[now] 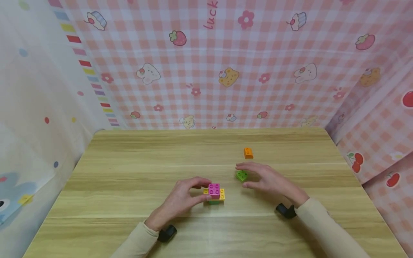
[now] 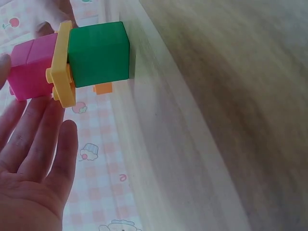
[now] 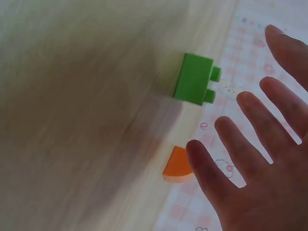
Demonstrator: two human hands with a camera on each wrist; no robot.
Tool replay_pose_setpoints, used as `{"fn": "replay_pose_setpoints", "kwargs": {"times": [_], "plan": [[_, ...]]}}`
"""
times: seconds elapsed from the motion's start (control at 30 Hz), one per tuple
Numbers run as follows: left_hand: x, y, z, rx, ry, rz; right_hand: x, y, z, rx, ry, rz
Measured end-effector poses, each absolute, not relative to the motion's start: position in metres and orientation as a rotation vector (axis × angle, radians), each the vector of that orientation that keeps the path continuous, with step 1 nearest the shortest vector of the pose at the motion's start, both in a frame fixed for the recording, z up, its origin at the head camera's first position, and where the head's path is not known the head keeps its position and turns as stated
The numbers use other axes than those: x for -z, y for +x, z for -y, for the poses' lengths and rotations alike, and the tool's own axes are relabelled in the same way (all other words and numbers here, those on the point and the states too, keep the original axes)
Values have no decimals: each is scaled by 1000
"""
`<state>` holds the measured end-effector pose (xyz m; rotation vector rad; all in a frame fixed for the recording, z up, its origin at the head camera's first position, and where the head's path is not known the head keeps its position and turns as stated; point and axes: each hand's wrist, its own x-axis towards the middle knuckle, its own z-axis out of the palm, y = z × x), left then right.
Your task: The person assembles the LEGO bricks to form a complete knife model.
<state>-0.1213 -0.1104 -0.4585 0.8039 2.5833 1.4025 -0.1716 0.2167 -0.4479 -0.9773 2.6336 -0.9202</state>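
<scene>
A stack of toy bricks stands on the table in front of me: a dark green brick (image 2: 98,54) at the bottom, a flat yellow piece (image 1: 222,194) across it, and a pink brick (image 1: 214,191) on top. My left hand (image 1: 180,197) holds the pink brick from the left, thumb at its near side and fingers at its far side. To the right, my right hand (image 1: 269,181) hovers with spread fingers around a light green brick (image 1: 241,175). In the right wrist view a gap shows between those fingers and the light green brick (image 3: 194,79), whose studs face up.
An orange brick (image 1: 248,153) with a curved side lies farther back, beyond the light green one. The wooden table (image 1: 135,150) ends at a checked pink cloth (image 1: 200,53) behind it. More patterned cloth (image 1: 380,150) hangs along the right side.
</scene>
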Motion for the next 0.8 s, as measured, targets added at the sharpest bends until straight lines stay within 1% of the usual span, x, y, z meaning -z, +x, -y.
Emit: {"fn": "replay_pose_setpoints", "kwargs": {"times": [0.43,0.8], "plan": [[457,-122,111,-1404,800,-2580,455,-187,-215,803,-858,-2591],[459,-122,111,-1434,807,-2551,459,-187,-211,744,-905,-2673]]}}
